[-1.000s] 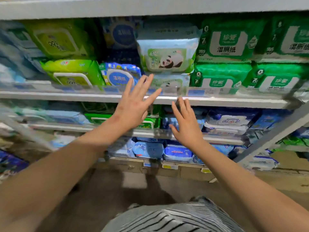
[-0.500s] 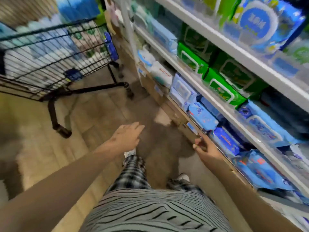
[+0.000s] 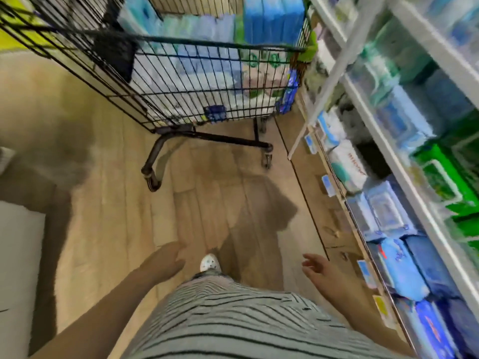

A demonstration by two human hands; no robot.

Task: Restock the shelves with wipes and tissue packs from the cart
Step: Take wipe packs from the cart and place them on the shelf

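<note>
A black wire cart (image 3: 181, 73) stands ahead on the wooden floor, loaded with blue, white and green wipes and tissue packs (image 3: 207, 29). The shelves (image 3: 383, 141) run along the right side, stocked with blue and green packs (image 3: 394, 265). My left hand (image 3: 166, 257) hangs low over the floor with relaxed fingers and holds nothing. My right hand (image 3: 318, 268) is also low, beside the bottom shelf, fingers loosely spread and empty. Both hands are well short of the cart.
Wooden floor (image 3: 207, 193) lies between me and the cart. My foot in a white shoe (image 3: 210, 263) is below. A white surface (image 3: 18, 268) sits at the left edge. The view is blurred by motion.
The view has swung from the shelf towards the cart, which now sits ahead and nearer. Both hands came off the shelf and dropped low, empty.
</note>
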